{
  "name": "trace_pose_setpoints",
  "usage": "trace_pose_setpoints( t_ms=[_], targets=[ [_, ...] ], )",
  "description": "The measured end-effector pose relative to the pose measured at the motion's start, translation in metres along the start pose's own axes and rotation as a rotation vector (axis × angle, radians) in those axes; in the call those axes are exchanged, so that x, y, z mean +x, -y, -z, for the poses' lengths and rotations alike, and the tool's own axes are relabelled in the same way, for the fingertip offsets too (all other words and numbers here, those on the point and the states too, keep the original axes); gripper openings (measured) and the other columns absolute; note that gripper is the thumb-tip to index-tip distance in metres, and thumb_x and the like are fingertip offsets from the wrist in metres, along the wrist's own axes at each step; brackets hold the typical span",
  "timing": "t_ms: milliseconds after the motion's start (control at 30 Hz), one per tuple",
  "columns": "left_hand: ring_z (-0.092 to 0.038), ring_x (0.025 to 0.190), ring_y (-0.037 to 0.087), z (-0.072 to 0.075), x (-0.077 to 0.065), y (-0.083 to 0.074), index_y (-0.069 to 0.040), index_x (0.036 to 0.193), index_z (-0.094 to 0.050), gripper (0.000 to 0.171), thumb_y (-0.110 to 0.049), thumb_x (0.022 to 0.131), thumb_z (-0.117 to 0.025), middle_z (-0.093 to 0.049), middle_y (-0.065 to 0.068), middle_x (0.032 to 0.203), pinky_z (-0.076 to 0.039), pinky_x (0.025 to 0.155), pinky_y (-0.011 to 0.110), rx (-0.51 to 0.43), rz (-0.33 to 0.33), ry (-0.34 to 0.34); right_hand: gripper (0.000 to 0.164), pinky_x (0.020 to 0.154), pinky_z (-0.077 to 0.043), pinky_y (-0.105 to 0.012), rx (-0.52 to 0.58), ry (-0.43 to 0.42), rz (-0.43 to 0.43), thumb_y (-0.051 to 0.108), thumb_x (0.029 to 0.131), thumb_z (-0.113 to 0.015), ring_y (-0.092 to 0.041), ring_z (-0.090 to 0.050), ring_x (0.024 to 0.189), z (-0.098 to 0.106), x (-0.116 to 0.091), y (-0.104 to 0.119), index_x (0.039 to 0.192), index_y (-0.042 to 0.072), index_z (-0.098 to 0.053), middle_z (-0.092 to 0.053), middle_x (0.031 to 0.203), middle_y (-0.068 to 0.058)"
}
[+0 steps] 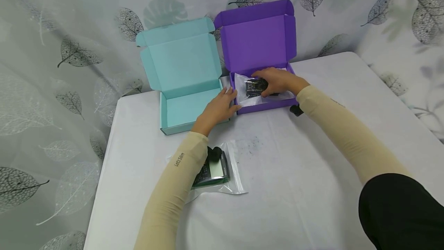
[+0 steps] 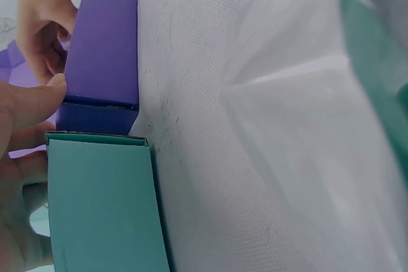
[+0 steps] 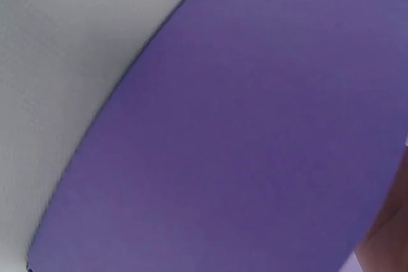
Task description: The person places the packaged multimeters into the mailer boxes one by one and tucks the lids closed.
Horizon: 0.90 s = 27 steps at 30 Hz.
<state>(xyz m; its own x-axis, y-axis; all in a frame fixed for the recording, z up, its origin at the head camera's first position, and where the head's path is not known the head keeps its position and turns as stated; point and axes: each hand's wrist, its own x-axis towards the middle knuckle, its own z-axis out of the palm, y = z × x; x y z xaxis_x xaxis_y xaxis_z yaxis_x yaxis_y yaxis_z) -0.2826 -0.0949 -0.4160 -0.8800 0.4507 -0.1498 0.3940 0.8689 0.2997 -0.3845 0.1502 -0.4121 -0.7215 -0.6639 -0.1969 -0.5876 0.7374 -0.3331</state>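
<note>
A purple box [image 1: 267, 106] stands with its lid raised at the back of the table. Inside it lies a clear plastic bag [image 1: 241, 84] with a black item [image 1: 256, 87] in it. My right hand [image 1: 277, 81] reaches in from the right and grips this bagged black item, fingers behind it and thumb in front. My left hand [image 1: 218, 107] rests at the purple box's left front corner, thumb tip on the rim [image 2: 65, 87] and fingers loosely spread. Below that hand, the turquoise box [image 2: 105, 202] adjoins the purple one; its lid is up and its inside shows bare.
In front of the boxes lies a clear zip bag [image 1: 237, 173] holding a green and black pack [image 1: 215, 173], partly under my left forearm. A white cloth [image 1: 277, 188] covers the table. Leaf-patterned curtains [image 1: 79, 53] hang close behind and to the left.
</note>
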Motion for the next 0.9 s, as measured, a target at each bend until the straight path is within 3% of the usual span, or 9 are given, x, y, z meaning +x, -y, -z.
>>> trace_pose_setpoints(
  t_ms=[600, 767, 900],
  targets=[
    [-0.005, 0.140, 0.025, -0.001, -0.003, -0.002, -0.011, 0.147, -0.029, 0.064, -0.043, 0.095, -0.050, -0.016, 0.011, 0.153, -0.021, 0.107, 0.046, -0.035, -0.015, -0.027, 0.084, 0.104, -0.024, -0.051, -0.007, 0.045, -0.008, 0.030, 0.079, -0.075, -0.036, -0.033, 0.129, -0.001, -0.005, 0.003, 0.145, 0.005, -0.029, -0.037, 0.142, -0.018],
    [-0.003, 0.140, 0.023, -0.001, -0.003, -0.002, -0.011, 0.147, -0.029, 0.066, -0.045, 0.095, -0.050, -0.016, 0.010, 0.153, -0.019, 0.108, 0.043, -0.050, -0.009, -0.023, 0.083, 0.104, -0.024, -0.052, -0.021, 0.013, -0.008, 0.037, 0.080, -0.073, -0.037, -0.031, 0.129, 0.004, -0.009, 0.001, 0.144, 0.004, -0.031, -0.036, 0.142, -0.019],
    [-0.003, 0.140, 0.023, 0.000, -0.004, -0.001, -0.010, 0.147, -0.029, 0.065, -0.043, 0.095, -0.051, -0.016, 0.011, 0.152, -0.017, 0.109, 0.043, -0.062, -0.017, -0.028, 0.076, 0.105, -0.022, -0.051, -0.025, -0.064, -0.007, 0.038, 0.084, -0.068, -0.037, -0.029, 0.131, 0.011, -0.012, -0.004, 0.142, 0.002, -0.034, -0.035, 0.143, -0.020]
  ],
)
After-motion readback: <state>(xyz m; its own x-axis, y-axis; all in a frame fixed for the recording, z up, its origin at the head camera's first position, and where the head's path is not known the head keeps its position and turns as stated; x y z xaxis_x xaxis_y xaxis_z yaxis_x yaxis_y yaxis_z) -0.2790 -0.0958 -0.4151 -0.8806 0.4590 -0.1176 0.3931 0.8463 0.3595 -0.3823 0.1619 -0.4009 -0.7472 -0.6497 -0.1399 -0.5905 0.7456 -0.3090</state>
